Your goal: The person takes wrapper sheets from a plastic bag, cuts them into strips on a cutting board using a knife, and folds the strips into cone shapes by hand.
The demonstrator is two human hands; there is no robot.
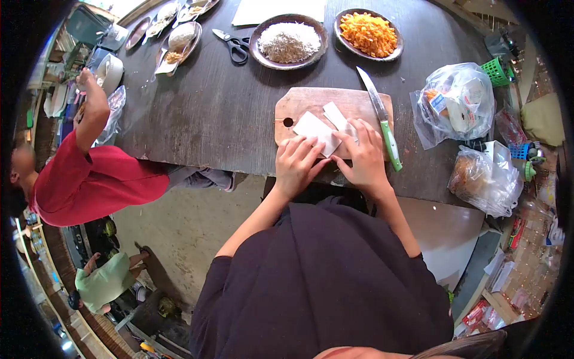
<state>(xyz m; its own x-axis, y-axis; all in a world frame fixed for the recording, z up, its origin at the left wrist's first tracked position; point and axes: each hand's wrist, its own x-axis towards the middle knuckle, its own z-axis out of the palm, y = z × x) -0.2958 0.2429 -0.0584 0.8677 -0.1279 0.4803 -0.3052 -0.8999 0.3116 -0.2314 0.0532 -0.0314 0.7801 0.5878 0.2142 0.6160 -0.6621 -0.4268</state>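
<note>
Two white folded pieces, paper or thin wrapper by their look, lie on a wooden cutting board [335, 99]. My left hand [295, 160] has its fingertips over the lower left of the wider white folded sheet [312, 128], thumb at its lower edge. Close beside it, my right hand [365, 157] bends its fingers over the lower part of a narrower white strip [335, 113], with its thumb near the wider sheet. Between the palms the sheets' lower edges are partly hidden. A knife [388, 140] with a green handle rests along the board's right side, blade pointing away.
Beyond the board are a plate of shredded white food [290, 42], a plate of orange shreds [369, 35] and scissors [233, 46]. Plastic bags [460, 99] stand at the right. A person in red [101, 179] is at the table's left; another in green [104, 282] sits lower.
</note>
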